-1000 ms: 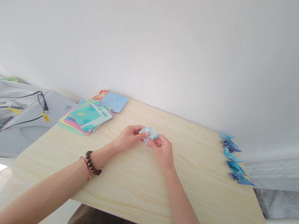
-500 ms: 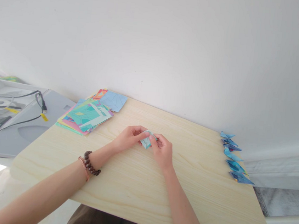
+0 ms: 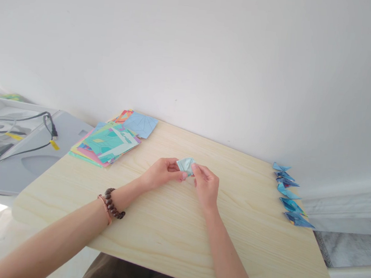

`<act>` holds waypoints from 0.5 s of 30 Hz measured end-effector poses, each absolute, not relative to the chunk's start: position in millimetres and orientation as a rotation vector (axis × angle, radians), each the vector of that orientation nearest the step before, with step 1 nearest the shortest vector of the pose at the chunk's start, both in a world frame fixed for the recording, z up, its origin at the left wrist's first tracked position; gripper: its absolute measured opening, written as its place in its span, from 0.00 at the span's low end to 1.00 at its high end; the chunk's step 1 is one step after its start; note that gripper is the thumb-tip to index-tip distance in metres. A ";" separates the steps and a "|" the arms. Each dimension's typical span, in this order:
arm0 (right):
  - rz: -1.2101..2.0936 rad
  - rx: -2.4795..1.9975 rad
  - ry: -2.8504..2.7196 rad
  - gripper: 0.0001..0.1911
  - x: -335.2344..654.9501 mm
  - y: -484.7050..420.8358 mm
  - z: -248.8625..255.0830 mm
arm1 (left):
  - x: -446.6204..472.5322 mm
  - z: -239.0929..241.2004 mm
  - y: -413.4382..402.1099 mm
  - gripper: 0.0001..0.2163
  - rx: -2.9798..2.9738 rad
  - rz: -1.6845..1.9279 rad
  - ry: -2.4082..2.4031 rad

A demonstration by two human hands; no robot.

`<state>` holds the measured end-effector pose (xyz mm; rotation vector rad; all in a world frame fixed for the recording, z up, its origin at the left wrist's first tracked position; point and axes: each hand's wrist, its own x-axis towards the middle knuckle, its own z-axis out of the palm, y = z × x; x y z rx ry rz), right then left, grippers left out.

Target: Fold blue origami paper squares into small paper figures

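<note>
A small piece of folded origami paper [image 3: 185, 165], pale blue-green with creases, is held just above the wooden table [image 3: 163, 225]. My left hand [image 3: 164, 173] grips its left and lower side, the thumb lying along the bottom edge and the fingers curled behind. At the paper's right side, my right hand [image 3: 206, 186] pinches it between thumb and forefinger. The fingers behind the paper are partly hidden. A dark bead bracelet [image 3: 112, 204] and a copper-coloured bangle [image 3: 104, 208] circle my left wrist.
Several colourful paper sheets [image 3: 112, 142] lie piled at the table's back left, with a blue sheet [image 3: 140, 125] on top. Several folded blue paper pieces [image 3: 293, 206] line the right edge. Left of the table are a grey box [image 3: 46, 164] and black cables [image 3: 46, 120]. A white wall [image 3: 193, 60] rises behind.
The folded paper has turned from a diamond-like pose to a tilted one and moved slightly right. My left thumb has slid down to its lower edge; my right hand has shifted slightly right.
</note>
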<state>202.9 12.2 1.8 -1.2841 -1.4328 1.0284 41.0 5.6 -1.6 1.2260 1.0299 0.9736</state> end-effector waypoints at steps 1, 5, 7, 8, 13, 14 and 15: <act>1.017 -1.286 -1.448 0.17 203.4 12.3 1.2 | 40.5 -2.9 6.0 0.16 1.229 0.961 1.051; 0.982 -1.299 -1.499 0.18 205.0 12.5 -2.6 | 38.5 -5.4 7.9 0.16 1.229 0.952 1.093; 0.986 -1.305 -1.497 0.19 205.7 13.1 -4.7 | 38.7 -4.7 7.7 0.15 1.227 0.952 1.097; 0.994 -1.307 -1.491 0.19 206.2 13.5 -5.6 | 39.2 -4.1 7.1 0.15 1.224 0.950 1.101; 0.988 -1.338 -1.407 0.20 208.2 16.1 -6.4 | 41.8 -0.8 3.3 0.12 1.232 0.905 1.075; 0.984 -1.337 -1.400 0.20 208.4 16.3 -5.9 | 41.8 0.1 3.0 0.12 1.241 0.902 1.069; 0.982 -1.333 -1.398 0.20 208.6 16.3 -5.3 | 41.5 1.2 2.8 0.11 1.251 0.902 1.065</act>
